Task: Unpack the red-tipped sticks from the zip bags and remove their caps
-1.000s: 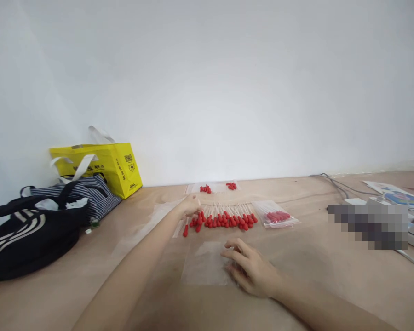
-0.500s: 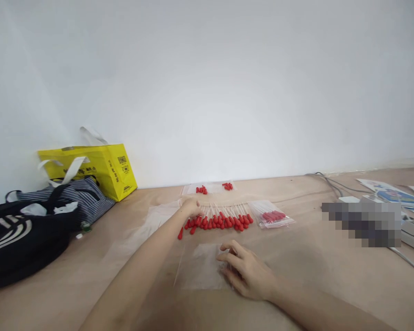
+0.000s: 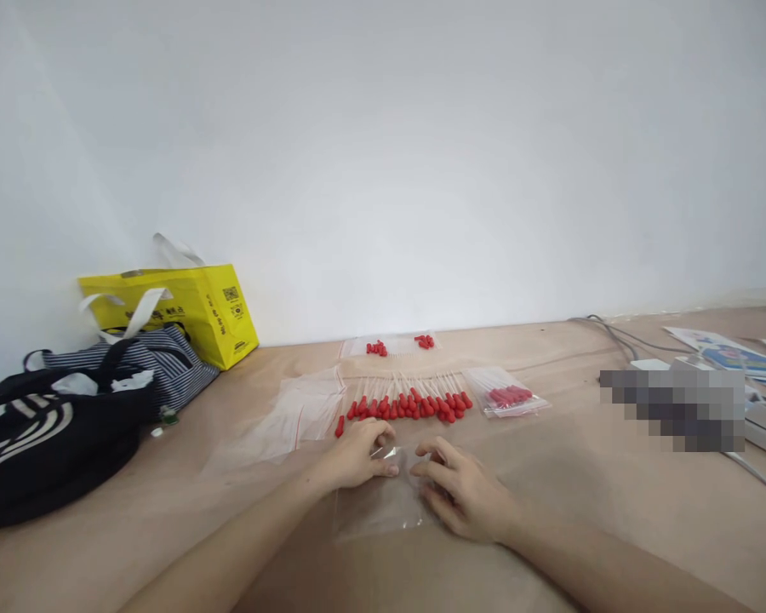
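Note:
Between my hands a clear plastic bag [image 3: 383, 511] lies on the table. My left hand [image 3: 356, 453] is over its upper left part, fingers curved and thumb stretched out, with a gap between them. Across from it my right hand [image 3: 463, 489] rests at the bag's right edge, fingers bent and apart. Just beyond them lies a row of droppers [image 3: 414, 404] with red bulbs toward me and thin clear stems pointing away. One dropper [image 3: 340, 426] sits at the row's left end, close to my left hand.
A filled clear bag of red-bulbed droppers [image 3: 507, 396] lies right of the row. Flat bags [image 3: 300, 413] are spread on the left. More red bulbs [image 3: 376, 348] lie near the wall. Yellow [image 3: 230, 315], striped [image 3: 179, 362] and black bags [image 3: 95, 451] stand left; cables [image 3: 619, 336] and papers [image 3: 728, 353] lie right.
My left hand has come back from the left end of the dropper row to the clear bag, near my right hand. The right hand has hardly moved.

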Demonstrator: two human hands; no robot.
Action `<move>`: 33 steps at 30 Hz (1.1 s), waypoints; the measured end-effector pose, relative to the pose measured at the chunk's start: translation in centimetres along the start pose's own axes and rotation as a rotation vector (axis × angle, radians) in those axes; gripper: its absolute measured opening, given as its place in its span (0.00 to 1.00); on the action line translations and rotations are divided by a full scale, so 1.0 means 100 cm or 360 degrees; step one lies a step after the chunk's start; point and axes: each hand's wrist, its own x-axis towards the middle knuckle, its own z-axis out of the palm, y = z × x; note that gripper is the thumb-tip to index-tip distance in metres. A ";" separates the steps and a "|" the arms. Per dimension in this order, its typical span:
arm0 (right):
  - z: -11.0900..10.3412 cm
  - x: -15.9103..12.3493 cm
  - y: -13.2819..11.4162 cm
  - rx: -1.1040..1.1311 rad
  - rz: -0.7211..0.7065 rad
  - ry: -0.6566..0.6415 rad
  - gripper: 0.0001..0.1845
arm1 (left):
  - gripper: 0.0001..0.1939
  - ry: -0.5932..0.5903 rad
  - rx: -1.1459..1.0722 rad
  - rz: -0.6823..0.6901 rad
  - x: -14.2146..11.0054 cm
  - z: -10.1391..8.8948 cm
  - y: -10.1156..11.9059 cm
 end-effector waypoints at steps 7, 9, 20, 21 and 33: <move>-0.013 -0.006 0.048 -0.0433 0.0208 0.0433 0.15 | 0.06 -0.0129 0.0009 -0.0040 -0.014 -0.012 0.011; -0.021 -0.011 0.071 -0.0594 0.0450 0.0399 0.18 | 0.09 -0.0049 -0.0043 -0.0034 -0.024 -0.028 0.002; -0.040 -0.033 0.128 -0.0660 0.1110 0.0046 0.16 | 0.18 0.0542 0.0136 -0.0514 -0.061 -0.083 -0.144; -0.040 -0.034 0.130 -0.0651 0.1112 0.0100 0.15 | 0.18 0.0578 0.0147 -0.0542 -0.061 -0.079 -0.149; -0.060 -0.036 0.132 -0.0662 0.1077 0.0823 0.11 | 0.12 0.1102 0.0350 -0.0071 -0.048 -0.038 -0.091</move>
